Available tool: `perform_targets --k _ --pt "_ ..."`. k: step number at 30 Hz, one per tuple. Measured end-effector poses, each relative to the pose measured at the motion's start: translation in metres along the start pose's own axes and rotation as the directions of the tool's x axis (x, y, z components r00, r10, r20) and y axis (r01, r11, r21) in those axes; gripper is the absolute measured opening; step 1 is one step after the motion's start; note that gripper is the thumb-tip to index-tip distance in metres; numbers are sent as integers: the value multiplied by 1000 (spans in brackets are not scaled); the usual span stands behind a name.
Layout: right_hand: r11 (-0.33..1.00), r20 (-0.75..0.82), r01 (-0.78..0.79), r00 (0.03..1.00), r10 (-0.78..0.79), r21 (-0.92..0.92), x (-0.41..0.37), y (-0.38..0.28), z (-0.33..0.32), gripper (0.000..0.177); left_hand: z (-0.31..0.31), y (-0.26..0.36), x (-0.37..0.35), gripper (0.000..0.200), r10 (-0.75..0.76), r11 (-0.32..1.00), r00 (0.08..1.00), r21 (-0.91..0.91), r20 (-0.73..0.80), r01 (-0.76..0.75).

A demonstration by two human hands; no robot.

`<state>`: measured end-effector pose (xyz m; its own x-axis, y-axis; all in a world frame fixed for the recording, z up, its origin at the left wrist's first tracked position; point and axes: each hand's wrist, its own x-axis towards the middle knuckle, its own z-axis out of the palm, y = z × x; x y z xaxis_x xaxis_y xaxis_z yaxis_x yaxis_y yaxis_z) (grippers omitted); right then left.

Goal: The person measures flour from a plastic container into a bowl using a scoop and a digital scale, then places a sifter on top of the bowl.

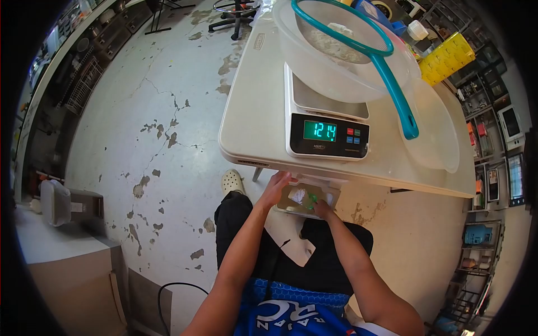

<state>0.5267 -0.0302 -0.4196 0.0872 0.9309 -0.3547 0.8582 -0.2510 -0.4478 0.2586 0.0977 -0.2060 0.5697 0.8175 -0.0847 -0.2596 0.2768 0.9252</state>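
Note:
Below the table's front edge, over my lap, is a clear plastic container (335, 193) with white powder (297, 195) in it. My left hand (276, 189) grips its left rim. A small green scoop (312, 199) is in my closed right hand (323, 209), its end down inside the container beside the powder. Above on the table, a digital scale (329, 136) shows lit green digits. A large translucent bowl (314, 84) rests on the scale's plate. Across the bowl lies a strainer with a teal rim and handle (395, 92), white powder visible within its ring.
The white table (252, 123) fills the upper middle. On its right lies a translucent round lid or bowl (440, 134); a yellow patterned cylinder (448, 59) stands behind. Shelves (482, 246) line the right. At left are a counter (67, 246) and a black cable (179, 284).

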Motion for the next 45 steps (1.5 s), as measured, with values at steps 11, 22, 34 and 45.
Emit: perform_targets --k 11,22,34,45 --pt "929 277 -327 921 273 173 -32 -43 -79 45 0 5 0 63 0 997 1000 77 5 0" --pt "948 265 -245 946 187 205 -56 -52 -116 34 0 7 0 67 1 995 1000 105 9 -2" --pt "899 302 -317 926 225 302 -89 -83 -170 33 -3 1 2 65 16 999 999 35 37 -18" --pt "868 327 -283 933 149 409 -105 -86 -188 34 -2 4 1 66 -1 994 999 109 37 -3"
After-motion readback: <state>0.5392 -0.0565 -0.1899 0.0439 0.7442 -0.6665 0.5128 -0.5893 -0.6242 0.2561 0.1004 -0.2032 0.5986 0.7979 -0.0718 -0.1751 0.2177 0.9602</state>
